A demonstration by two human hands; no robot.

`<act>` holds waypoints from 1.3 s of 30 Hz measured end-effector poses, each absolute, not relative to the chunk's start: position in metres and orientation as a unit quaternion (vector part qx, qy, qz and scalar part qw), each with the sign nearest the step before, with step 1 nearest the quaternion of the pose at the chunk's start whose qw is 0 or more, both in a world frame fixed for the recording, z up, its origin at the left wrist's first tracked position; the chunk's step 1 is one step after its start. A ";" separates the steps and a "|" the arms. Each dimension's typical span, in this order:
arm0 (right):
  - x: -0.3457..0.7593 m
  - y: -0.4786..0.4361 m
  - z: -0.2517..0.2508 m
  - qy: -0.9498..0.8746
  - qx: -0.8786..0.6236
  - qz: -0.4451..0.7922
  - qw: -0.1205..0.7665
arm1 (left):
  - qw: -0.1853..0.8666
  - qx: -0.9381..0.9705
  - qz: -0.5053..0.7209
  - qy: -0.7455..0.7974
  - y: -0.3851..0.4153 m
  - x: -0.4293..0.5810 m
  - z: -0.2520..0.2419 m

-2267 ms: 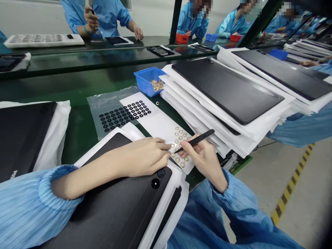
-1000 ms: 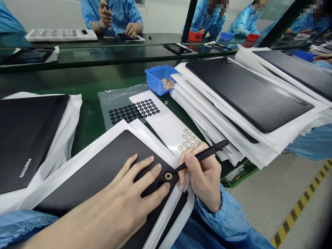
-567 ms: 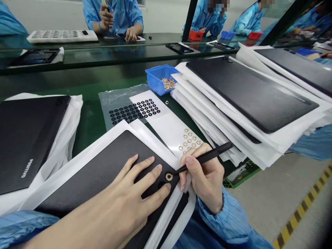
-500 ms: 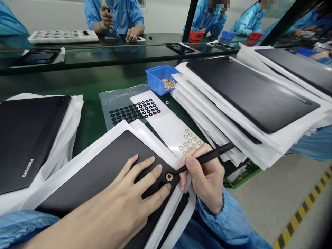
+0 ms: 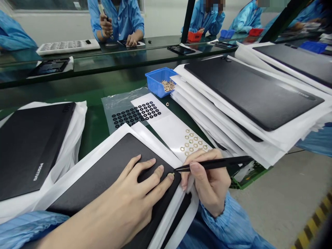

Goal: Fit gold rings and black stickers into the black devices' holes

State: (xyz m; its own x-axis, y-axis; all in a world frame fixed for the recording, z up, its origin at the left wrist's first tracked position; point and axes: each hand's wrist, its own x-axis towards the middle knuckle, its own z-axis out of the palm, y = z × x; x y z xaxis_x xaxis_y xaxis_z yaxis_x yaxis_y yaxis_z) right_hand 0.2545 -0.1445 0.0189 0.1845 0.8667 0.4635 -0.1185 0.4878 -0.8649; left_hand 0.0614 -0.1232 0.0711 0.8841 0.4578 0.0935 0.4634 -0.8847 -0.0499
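My left hand (image 5: 141, 188) lies with spread fingers on a black tablet back cover (image 5: 109, 173). One fingertip presses on a small gold ring sticker (image 5: 173, 174) near the cover's corner and hides most of it. In my right hand (image 5: 207, 180) is a pair of black tweezers (image 5: 218, 162), its tips just beside that ring. White foam sheets (image 5: 98, 143) lie under the cover. Beyond it, a white backing sheet (image 5: 166, 128) bears several gold ring stickers (image 5: 192, 141). A clear plastic sheet with black rings (image 5: 127, 116) partly overlaps that backing.
A blue bin (image 5: 158, 83) of small metal parts stands behind the sheets, with a small loose part (image 5: 167, 104) nearby. Stacked covers with foam (image 5: 249, 93) rise at right; another cover (image 5: 33, 148) lies at left. Across the bench, a co-worker's hand (image 5: 131, 39) rests on a device.
A finger of my left hand has moved onto the gold ring, which was uncovered before. The tweezers have tilted flatter, with their tips still near the ring. The view has shifted slightly.
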 end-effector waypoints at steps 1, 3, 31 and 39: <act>0.254 -0.144 0.019 -0.528 -0.354 0.362 0.683 | 0.038 -0.970 -0.035 -0.238 -0.123 0.062 0.071; 0.254 -0.144 0.020 -0.532 -0.356 0.355 0.681 | 0.046 -0.970 -0.034 -0.238 -0.123 0.063 0.070; 0.256 -0.147 0.011 -0.531 -0.267 0.376 0.711 | 0.010 -0.963 -0.081 -0.258 -0.123 0.063 0.075; 0.265 -0.069 0.102 -0.652 -0.407 0.090 0.633 | -0.051 -0.965 -0.065 -0.250 -0.123 0.060 0.085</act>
State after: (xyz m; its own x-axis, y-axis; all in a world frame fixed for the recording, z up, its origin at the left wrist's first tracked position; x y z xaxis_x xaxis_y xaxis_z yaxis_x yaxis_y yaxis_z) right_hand 0.2654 -0.0691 0.1023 0.1338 0.6445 0.7528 0.4174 0.6523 -0.6327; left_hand 0.0602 -0.1229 0.0852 0.8661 0.4897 0.1004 0.4765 -0.8695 0.1303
